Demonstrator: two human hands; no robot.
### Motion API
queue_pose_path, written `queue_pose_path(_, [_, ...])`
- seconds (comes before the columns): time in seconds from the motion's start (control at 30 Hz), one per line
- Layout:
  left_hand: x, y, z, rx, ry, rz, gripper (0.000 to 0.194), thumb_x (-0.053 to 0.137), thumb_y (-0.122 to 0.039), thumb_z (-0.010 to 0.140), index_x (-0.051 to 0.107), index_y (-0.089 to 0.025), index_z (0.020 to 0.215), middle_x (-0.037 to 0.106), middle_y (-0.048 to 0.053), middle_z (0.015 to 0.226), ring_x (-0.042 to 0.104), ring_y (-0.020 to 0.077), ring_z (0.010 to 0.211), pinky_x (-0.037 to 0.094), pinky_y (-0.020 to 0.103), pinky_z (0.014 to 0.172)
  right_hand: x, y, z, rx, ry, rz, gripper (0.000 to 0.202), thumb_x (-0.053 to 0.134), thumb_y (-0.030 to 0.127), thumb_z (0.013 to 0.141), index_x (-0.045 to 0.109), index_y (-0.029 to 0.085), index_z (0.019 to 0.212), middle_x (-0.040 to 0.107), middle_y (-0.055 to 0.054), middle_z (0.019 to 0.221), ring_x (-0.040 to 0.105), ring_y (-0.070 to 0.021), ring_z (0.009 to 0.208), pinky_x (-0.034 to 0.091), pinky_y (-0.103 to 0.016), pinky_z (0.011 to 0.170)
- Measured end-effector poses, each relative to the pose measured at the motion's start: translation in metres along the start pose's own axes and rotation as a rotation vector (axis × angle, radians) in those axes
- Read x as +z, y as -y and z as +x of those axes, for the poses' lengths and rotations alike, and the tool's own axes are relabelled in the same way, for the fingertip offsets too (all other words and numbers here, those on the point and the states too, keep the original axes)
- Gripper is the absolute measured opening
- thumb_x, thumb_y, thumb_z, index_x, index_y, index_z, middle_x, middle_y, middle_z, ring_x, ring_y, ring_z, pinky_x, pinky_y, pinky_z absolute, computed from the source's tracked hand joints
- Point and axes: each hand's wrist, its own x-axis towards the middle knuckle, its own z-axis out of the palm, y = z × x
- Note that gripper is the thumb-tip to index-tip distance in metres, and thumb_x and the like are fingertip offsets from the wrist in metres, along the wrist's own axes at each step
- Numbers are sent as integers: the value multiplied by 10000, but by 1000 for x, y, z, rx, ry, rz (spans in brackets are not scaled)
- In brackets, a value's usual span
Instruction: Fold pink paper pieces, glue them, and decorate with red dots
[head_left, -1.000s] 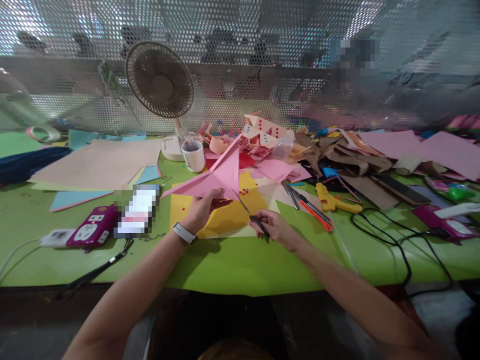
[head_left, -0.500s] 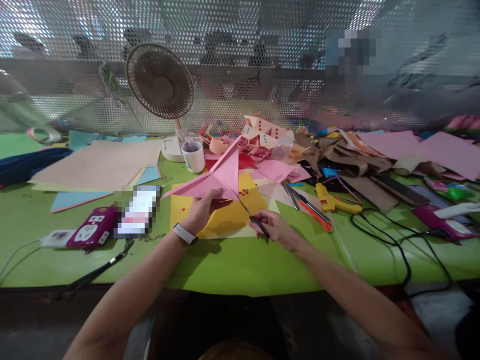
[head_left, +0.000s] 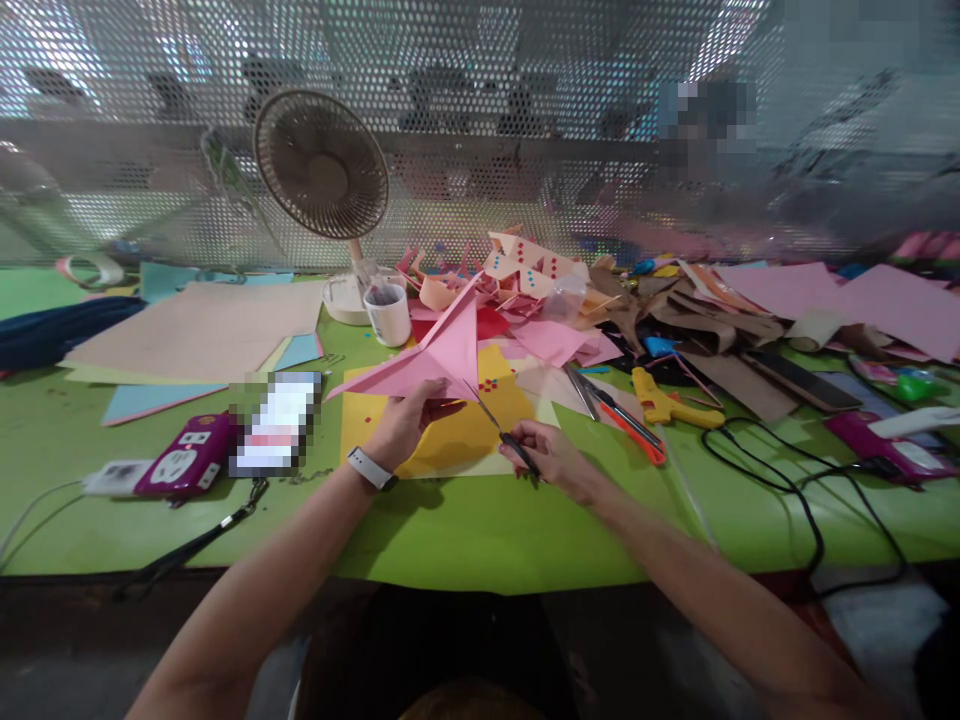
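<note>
Above the yellow paper [head_left: 450, 442], our left hand [head_left: 407, 425] pinches folded pink paper [head_left: 451, 350] and our right hand [head_left: 546, 452] grips scissors [head_left: 519, 450] at its corner; little shifts from a second ago, so cutting seems paused.

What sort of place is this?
Probably a paper-craft workspace: stacked coloured sheets and a heap of paper strips cover part of a green table, and the right hand holds scissors against folded pink paper.
</note>
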Motion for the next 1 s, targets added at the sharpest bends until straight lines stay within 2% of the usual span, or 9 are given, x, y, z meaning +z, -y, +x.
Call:
queue_pose_path(0.3, [0, 0, 0, -6, -7, 6, 205, 805, -250, 584, 689, -102, 665, 649, 14, 659, 649, 145, 673, 577, 348, 798, -1, -3, 1, 0, 13, 0, 383, 789, 460, 687, 537, 183, 764, 553, 27, 666, 540, -105, 597, 440, -249, 561])
queue_pose_path(1.0, [0, -1, 1, -2, 10, 7, 223, 822, -265, 554, 700, -98, 637, 644, 23, 659, 635, 144, 682, 584, 349, 782, 1, -1, 0, 8, -7, 10, 415, 813, 482, 639, 547, 182, 746, 548, 26, 651, 531, -107, 582, 429, -252, 541])
